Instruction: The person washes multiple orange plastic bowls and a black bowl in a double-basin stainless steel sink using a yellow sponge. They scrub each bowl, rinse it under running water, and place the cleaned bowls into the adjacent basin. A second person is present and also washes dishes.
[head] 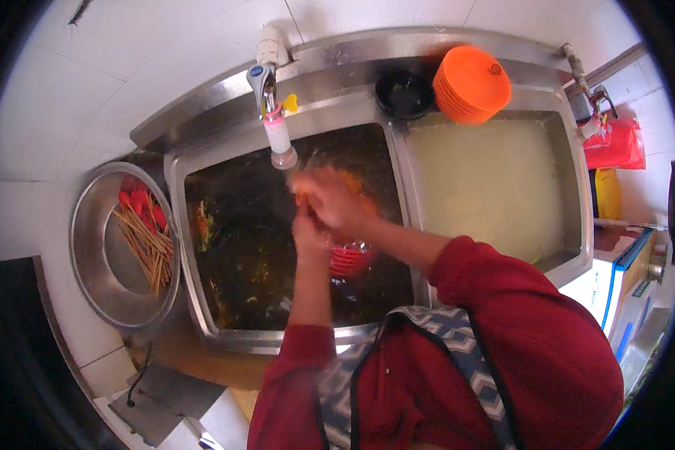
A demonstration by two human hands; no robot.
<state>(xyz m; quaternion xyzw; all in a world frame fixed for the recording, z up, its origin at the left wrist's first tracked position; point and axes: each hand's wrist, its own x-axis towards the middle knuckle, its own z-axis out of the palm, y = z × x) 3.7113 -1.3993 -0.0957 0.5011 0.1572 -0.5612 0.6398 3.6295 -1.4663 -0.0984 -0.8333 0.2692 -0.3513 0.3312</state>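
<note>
Over the left basin of a steel sink [174, 163], my left hand [310, 228] and my right hand [334, 199] meet just below the faucet's spout [284, 157]. Both hands are blurred. Between and behind them shows an orange item [354, 185], probably a dish; its shape and the fingers' hold on it are not clear. A stack of red dishes [350, 260] sits in the dark water, right of my left wrist and under my right forearm.
Orange dishes [472, 84] and black bowls [404, 94] are stacked on the sink's back ledge. Cloudy water [484, 185] fills the right basin. A round metal basin [84, 270] with chopsticks [146, 242] and red items [140, 205] stands at left. Another faucet [599, 98] is at right.
</note>
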